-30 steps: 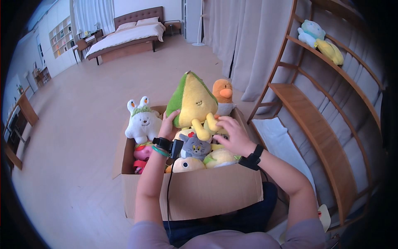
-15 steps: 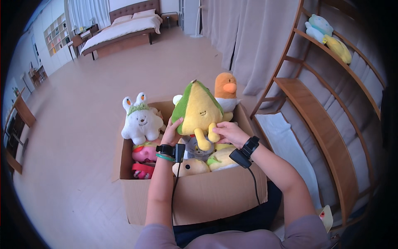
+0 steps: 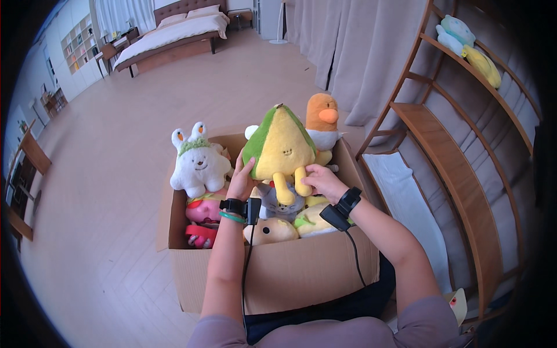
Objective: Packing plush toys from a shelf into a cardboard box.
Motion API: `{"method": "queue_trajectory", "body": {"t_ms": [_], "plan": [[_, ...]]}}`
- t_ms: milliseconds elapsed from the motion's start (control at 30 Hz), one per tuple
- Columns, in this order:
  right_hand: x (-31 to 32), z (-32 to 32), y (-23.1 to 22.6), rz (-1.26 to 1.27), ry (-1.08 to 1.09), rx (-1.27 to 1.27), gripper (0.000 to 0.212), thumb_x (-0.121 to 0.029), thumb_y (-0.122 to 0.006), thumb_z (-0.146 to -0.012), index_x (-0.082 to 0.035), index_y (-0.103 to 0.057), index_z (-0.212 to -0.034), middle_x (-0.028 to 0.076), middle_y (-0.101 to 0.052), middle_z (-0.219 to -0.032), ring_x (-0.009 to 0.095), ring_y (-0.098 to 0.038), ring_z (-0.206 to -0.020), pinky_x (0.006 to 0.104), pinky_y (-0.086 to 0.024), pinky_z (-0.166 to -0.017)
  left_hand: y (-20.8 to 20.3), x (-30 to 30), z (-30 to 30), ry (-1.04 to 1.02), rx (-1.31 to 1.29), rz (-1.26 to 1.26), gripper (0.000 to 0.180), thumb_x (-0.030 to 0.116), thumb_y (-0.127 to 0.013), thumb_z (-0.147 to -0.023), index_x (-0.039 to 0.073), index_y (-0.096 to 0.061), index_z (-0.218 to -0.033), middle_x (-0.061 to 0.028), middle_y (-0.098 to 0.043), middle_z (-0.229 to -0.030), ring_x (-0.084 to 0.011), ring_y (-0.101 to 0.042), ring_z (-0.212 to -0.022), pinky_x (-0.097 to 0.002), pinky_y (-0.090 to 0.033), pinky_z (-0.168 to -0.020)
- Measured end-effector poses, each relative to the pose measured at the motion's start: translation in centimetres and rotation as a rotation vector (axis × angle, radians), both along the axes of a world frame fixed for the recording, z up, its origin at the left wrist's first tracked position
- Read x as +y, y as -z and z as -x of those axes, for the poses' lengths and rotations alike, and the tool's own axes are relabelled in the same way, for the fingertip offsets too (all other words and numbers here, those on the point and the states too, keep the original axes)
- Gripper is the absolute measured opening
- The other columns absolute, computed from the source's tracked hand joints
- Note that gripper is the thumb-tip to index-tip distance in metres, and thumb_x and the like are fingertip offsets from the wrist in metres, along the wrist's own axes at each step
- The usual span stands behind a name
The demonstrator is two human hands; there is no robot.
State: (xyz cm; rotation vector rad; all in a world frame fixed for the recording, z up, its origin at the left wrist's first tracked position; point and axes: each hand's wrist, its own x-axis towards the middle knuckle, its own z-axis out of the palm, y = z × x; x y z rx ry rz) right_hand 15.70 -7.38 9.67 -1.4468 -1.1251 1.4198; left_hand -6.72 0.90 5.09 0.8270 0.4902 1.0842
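Note:
A plush toy [image 3: 285, 142], pointed at the top, yellow in front and green at the side, is held upright over the open cardboard box [image 3: 278, 269]. My left hand [image 3: 241, 178] grips its green side. Down by its dangling yellow legs, my right hand [image 3: 322, 182] is closed on one leg. Around it in the box are a white plush with long ears [image 3: 201, 168], an orange-headed duck plush [image 3: 322, 119] and a grey cat plush [image 3: 281, 200], partly hidden behind the legs. Nearer me lie a beige plush [image 3: 271, 231] and a pink toy [image 3: 204, 212].
On the right, a wooden shelf rack [image 3: 447, 174] holds a pale blue and white plush [image 3: 455, 35] and a yellow plush [image 3: 483, 65]. A white cloth [image 3: 400, 191] lies on its low level. Farther off are a bed [image 3: 174, 37] and long curtains [image 3: 371, 64].
Both hands keep their hold on the pointed plush, which has barely moved over the box. The whole view has shifted slightly.

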Motion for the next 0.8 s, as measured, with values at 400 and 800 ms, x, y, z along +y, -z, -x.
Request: {"method": "queue_trajectory", "body": {"t_ms": [400,800], "plan": [[2.7,-0.9,3.2,-0.21,0.007,-0.099,0.032,-0.006,-0.057,-0.078,0.002,-0.051,-0.109,0.007,-0.058,-0.081,0.01,-0.055,-0.068,0.0231,-0.044,-0.056,0.2,0.3,-0.4,-0.047,0.003,-0.052,0.051,0.021,-0.043,-0.091,0.026,-0.021,-0.137,-0.003,-0.034,-0.135,-0.0227,-0.042,-0.117,-0.0464,-0.039,-0.09],[3.5,-0.4,4.5,0.002,-0.018,-0.229,0.028,-0.014,-0.054,-0.078,0.0,-0.053,-0.102,0.005,-0.057,-0.082,0.012,-0.057,-0.066,0.0252,-0.047,-0.05,1.9,0.8,-0.8,-0.251,0.441,-0.02,0.047,0.015,-0.047,-0.085,0.017,-0.034,-0.13,-0.0056,-0.051,-0.114,-0.0192,-0.055,-0.094,-0.037,-0.049,-0.072]]}}
